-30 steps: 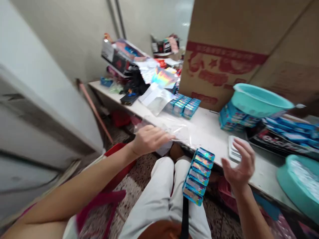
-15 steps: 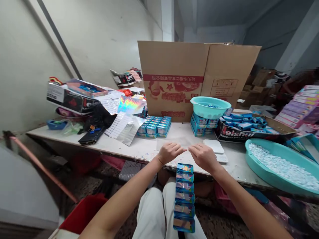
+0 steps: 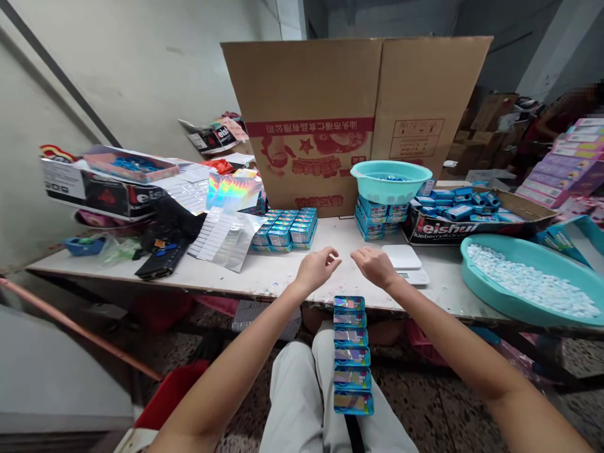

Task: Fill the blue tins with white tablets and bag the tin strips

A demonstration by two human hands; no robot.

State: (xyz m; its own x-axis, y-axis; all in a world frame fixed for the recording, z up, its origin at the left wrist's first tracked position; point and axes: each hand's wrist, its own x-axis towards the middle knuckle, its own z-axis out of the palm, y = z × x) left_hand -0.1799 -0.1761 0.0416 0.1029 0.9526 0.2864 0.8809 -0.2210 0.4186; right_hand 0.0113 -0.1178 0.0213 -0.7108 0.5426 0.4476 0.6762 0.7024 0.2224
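Note:
Above the near part of the table is my left hand (image 3: 317, 270), its fingers curled, thumb and forefinger apart, with nothing visible between them. A short gap to the right is my right hand (image 3: 375, 265), fingers bent and pressed together; what they hold, if anything, is hidden. Below both hands, a column of several small blue tins (image 3: 352, 357) runs down over my lap, with a black strip at its lower end. Beyond my left hand stands a block of small blue boxes (image 3: 287, 229). The white scale (image 3: 406, 264) lies just right of my right hand.
A turquoise basin (image 3: 391, 182) rests on stacked blue boxes. At right are an open carton (image 3: 425, 231) of blue packs and a large basin (image 3: 476, 286) of white pieces. A tall cardboard box (image 3: 311, 82) stands behind. Silvery sheets (image 3: 226, 236) lie left.
The clear film seen near my hands no longer shows. My left thumb and forefinger have parted, and my hands are slightly farther apart. The camera view has shifted.

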